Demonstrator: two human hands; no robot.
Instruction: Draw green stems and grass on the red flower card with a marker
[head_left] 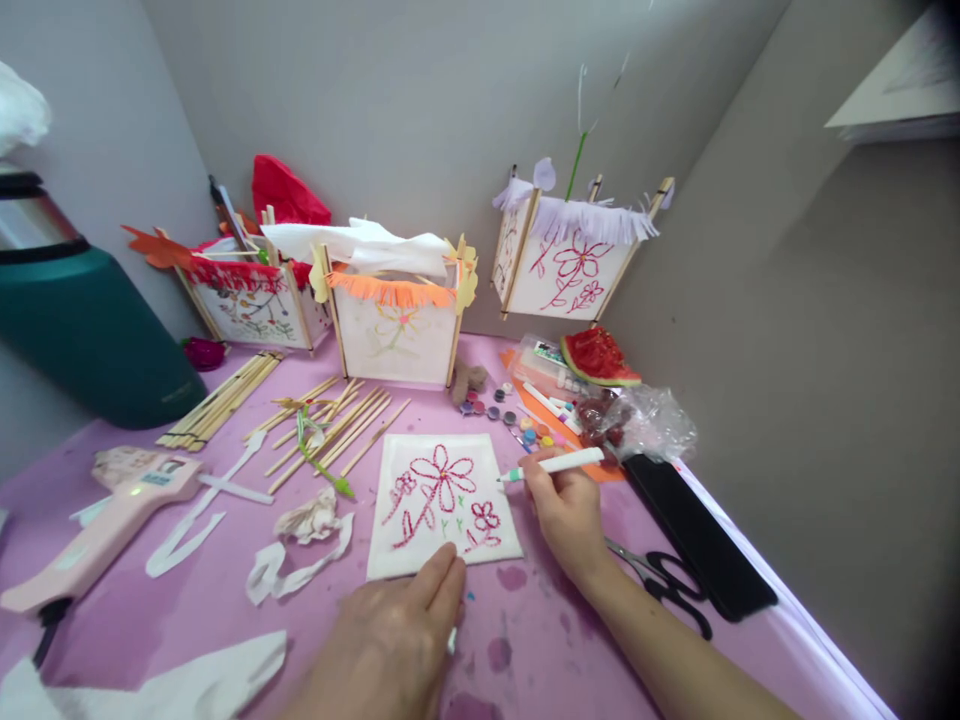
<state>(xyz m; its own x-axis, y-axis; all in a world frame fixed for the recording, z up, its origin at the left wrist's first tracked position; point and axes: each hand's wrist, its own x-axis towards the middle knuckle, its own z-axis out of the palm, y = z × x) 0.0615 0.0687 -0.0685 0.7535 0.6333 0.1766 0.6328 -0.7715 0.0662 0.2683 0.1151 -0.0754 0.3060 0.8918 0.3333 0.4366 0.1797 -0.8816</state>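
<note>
A white marker with a green tip [559,463] is gripped in my right hand [566,515], its tip near the right edge of a white square panel [442,505]. The panel lies flat and bears dark pink flowers and stems drawn in beaded-looking lines, with a few small green marks among them. My left hand [405,620] rests with outstretched fingers on the panel's lower edge. A small white piece [451,641] shows beside that hand; I cannot tell whether it is held.
Scissors [664,580] and a long black case [701,535] lie at right. Paint pots [495,412] sit behind the panel. Wooden sticks [337,430], paper strips [300,570] and a pink glue gun-like tool [112,525] are at left. Decorated lanterns [397,335] and a teal bottle [82,330] stand farther back.
</note>
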